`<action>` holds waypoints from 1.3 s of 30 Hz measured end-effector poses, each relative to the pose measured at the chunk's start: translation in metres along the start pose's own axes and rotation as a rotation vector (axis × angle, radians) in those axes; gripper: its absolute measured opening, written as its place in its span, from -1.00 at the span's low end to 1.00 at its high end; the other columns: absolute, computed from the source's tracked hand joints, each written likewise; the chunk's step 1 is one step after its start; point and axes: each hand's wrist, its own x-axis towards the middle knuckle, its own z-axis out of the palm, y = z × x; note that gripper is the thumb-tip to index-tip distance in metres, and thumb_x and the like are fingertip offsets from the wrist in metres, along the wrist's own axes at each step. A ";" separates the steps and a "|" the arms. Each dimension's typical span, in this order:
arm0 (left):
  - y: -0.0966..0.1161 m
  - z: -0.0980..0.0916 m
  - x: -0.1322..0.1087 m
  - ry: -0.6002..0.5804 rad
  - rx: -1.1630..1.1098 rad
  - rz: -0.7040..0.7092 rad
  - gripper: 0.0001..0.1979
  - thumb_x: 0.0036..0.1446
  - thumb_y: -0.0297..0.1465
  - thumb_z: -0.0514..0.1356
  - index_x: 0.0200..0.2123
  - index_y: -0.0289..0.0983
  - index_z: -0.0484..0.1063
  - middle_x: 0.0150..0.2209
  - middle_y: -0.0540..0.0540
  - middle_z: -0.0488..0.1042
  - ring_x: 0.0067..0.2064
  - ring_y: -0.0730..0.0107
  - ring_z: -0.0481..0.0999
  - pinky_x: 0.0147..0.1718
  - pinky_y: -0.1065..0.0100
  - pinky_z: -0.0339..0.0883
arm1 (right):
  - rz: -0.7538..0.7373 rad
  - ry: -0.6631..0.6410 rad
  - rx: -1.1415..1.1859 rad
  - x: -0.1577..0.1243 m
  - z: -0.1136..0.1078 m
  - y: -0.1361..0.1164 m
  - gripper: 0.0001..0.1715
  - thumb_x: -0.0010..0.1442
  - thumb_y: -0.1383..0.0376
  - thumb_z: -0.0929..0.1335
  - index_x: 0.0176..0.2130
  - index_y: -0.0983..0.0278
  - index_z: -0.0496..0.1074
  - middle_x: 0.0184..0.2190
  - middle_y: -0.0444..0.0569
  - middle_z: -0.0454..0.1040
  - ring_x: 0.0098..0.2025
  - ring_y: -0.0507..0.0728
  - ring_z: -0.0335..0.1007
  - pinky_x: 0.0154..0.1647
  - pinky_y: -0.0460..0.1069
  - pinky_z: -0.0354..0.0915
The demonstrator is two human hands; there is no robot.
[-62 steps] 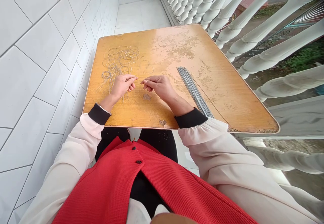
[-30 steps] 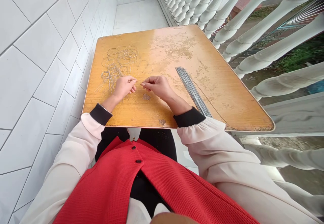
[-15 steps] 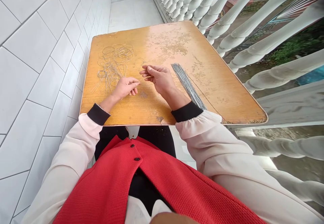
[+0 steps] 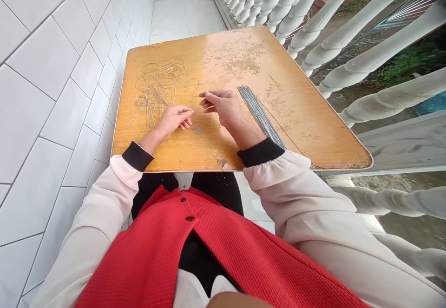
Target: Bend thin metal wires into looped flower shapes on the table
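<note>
Over the worn wooden table, my left hand is closed, its thumb and index finger pinched together on a thin wire that barely shows. My right hand pinches the same fine wire a short way to the right, fingertips together and the other fingers loosely curled. Part of the wire seems to arc faintly just beyond the fingertips. Left of my hands lies a tangled pile of looped wires with straight tails. Beside my right wrist rests a bundle of straight grey wires, partly covered by my sleeve.
One loose straight wire lies right of the bundle. A white tiled wall runs close along the left. White balusters line the right side, near the table's edge.
My right hand has shifted slightly right, widening the gap between the hands. My left hand stays almost in place, still pinched. The wire piles have not moved.
</note>
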 end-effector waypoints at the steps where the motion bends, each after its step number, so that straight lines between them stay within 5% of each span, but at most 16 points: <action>1: 0.000 0.000 0.000 0.004 0.007 -0.008 -0.90 0.34 -0.51 0.15 -0.24 -0.38 0.46 -0.59 0.09 0.47 -0.60 0.66 0.43 -0.55 0.55 0.24 | 0.018 0.025 -0.031 0.004 -0.001 -0.001 -0.76 0.33 0.39 0.37 -0.39 0.31 0.55 -0.53 -0.10 0.50 -0.55 -0.07 0.37 -0.44 -0.15 0.37; 8: 0.004 0.000 0.000 0.048 0.050 -0.056 -0.85 0.34 -0.52 0.15 -0.05 -0.41 0.43 -0.55 0.10 0.46 -0.56 0.64 0.46 -0.49 0.54 0.30 | 0.133 0.108 -0.229 0.041 -0.006 -0.015 -0.66 0.25 0.50 0.41 -0.55 0.31 0.48 -0.65 -0.12 0.44 -0.62 -0.08 0.30 -0.56 -0.16 0.32; 14: 0.002 0.000 0.002 0.144 0.076 0.007 -0.91 0.34 -0.45 0.17 -0.15 -0.35 0.44 -0.46 0.07 0.46 -0.53 0.67 0.44 -0.54 0.56 0.25 | 0.023 0.057 -0.240 0.050 0.002 -0.008 -0.69 0.18 0.49 0.46 -0.57 0.30 0.48 -0.68 -0.07 0.45 -0.64 -0.02 0.31 -0.58 -0.08 0.34; 19: 0.004 0.001 0.003 0.135 0.094 -0.009 -0.73 0.29 -0.41 0.24 0.02 -0.35 0.38 -0.39 0.02 0.50 -0.49 0.62 0.47 -0.53 0.55 0.26 | -0.043 0.004 -0.281 0.046 0.005 -0.001 -0.78 0.13 0.48 0.48 -0.51 0.30 0.49 -0.68 -0.07 0.46 -0.63 0.00 0.32 -0.57 -0.08 0.35; 29: 0.012 0.000 -0.003 0.137 0.081 0.068 -0.89 0.35 -0.42 0.15 -0.23 -0.33 0.44 -0.43 0.02 0.52 -0.53 0.68 0.45 -0.56 0.59 0.20 | -0.258 -0.004 -0.610 0.019 0.020 -0.009 -0.78 0.17 0.40 0.44 -0.51 0.22 0.52 -0.64 -0.09 0.44 -0.40 0.15 0.51 -0.15 0.09 0.49; 39: 0.008 -0.006 0.007 0.188 -0.008 0.041 -0.82 0.41 -0.42 0.07 -0.22 -0.32 0.44 -0.50 0.06 0.49 -0.56 0.71 0.45 -0.57 0.61 0.16 | -0.146 -0.114 -0.357 0.016 0.022 -0.013 -0.71 0.19 0.29 0.50 -0.53 0.28 0.49 -0.67 -0.11 0.39 -0.60 0.00 0.34 -0.49 -0.04 0.40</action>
